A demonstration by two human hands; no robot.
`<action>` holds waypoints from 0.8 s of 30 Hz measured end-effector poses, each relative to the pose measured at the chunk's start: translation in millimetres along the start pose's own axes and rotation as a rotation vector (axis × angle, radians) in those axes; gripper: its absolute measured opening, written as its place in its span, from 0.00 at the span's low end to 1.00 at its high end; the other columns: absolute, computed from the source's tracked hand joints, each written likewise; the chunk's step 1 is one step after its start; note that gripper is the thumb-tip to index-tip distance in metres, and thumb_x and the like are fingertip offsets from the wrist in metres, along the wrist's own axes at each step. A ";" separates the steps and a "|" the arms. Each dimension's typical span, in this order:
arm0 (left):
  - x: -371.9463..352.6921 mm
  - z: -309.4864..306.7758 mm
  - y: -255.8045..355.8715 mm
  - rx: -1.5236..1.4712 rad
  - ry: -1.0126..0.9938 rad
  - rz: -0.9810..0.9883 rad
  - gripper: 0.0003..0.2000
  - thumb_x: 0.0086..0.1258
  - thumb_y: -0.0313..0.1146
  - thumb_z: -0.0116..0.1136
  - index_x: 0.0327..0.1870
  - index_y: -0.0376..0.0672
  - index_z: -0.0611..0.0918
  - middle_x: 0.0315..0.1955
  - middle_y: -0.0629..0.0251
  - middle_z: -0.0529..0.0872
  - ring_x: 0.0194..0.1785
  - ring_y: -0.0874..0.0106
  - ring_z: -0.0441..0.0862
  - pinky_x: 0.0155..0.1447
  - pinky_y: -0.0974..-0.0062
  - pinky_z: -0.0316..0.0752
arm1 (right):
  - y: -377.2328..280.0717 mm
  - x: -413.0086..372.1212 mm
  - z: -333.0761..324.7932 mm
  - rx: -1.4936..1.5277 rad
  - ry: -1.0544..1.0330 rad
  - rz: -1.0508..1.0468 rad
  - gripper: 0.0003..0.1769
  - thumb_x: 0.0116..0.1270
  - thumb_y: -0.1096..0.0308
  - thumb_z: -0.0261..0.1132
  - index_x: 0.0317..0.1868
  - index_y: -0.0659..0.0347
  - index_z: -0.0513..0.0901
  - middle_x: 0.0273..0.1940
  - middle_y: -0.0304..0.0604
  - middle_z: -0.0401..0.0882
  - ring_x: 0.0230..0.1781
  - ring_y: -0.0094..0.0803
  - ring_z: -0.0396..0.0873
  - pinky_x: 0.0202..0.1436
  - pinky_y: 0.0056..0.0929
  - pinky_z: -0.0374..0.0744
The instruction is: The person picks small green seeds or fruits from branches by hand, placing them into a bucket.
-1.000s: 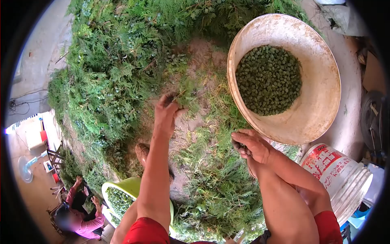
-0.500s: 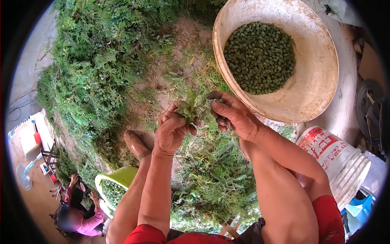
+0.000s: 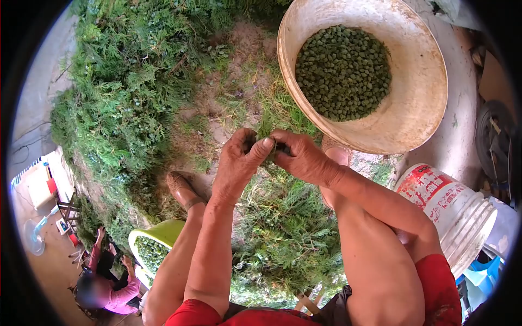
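Note:
My left hand (image 3: 239,163) and my right hand (image 3: 298,156) meet in front of me, fingertips pressed together around a small green sprig (image 3: 273,144) that is mostly hidden by the fingers. Just beyond my right hand stands a big cream basin (image 3: 418,114) holding a heap of small green cones (image 3: 342,70). Cut cypress-like branches (image 3: 125,92) are piled to the left, and more sprigs (image 3: 288,233) lie between my bare legs.
A white bucket with red print (image 3: 451,212) stands at the right beside my knee. A lime-green bowl of cones (image 3: 155,247) sits at lower left, with a person in pink (image 3: 103,282) working near it. My sandalled foot (image 3: 182,190) rests on sandy ground.
My left hand pulled a sprig back from the ground toward me. My right hand came in from the right, and both hands have now closed together over the sprig.

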State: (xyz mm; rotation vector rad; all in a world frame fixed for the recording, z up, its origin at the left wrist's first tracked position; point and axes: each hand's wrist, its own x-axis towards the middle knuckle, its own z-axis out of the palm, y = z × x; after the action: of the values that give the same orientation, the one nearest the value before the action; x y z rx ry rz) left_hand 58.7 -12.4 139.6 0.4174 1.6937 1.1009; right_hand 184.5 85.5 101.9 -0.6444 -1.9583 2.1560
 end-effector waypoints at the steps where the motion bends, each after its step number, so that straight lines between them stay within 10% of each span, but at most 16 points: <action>1: 1.1 0.8 -1.1 0.071 0.036 0.011 0.22 0.59 0.52 0.63 0.39 0.41 0.75 0.26 0.73 0.75 0.26 0.82 0.69 0.29 0.84 0.64 | -2.4 -1.0 -0.3 -0.097 -0.013 -0.014 0.06 0.63 0.74 0.58 0.41 0.64 0.74 0.28 0.34 0.77 0.30 0.19 0.72 0.33 0.24 0.73; 14: -16.6 -22.6 28.7 -0.423 -0.048 -0.023 0.12 0.62 0.33 0.60 0.43 0.41 0.74 0.23 0.67 0.77 0.23 0.77 0.73 0.22 0.83 0.64 | -28.9 -17.1 -19.7 0.521 -0.172 0.294 0.12 0.68 0.59 0.59 0.43 0.59 0.76 0.22 0.27 0.66 0.18 0.11 0.60 0.19 0.13 0.62; 24: -80.0 -29.7 109.9 -0.350 0.051 0.056 0.07 0.59 0.32 0.60 0.37 0.43 0.78 0.21 0.73 0.78 0.23 0.83 0.72 0.26 0.86 0.64 | -116.6 -23.2 -8.5 0.767 -0.343 0.147 0.24 0.68 0.55 0.57 0.58 0.60 0.66 0.22 0.29 0.65 0.16 0.15 0.60 0.18 0.15 0.61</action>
State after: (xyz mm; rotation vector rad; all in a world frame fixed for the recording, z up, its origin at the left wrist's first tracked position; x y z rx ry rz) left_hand 40.6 -26.2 276.8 0.2159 1.5006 1.4287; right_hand 189.2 99.3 220.2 -0.2949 -1.0288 2.9704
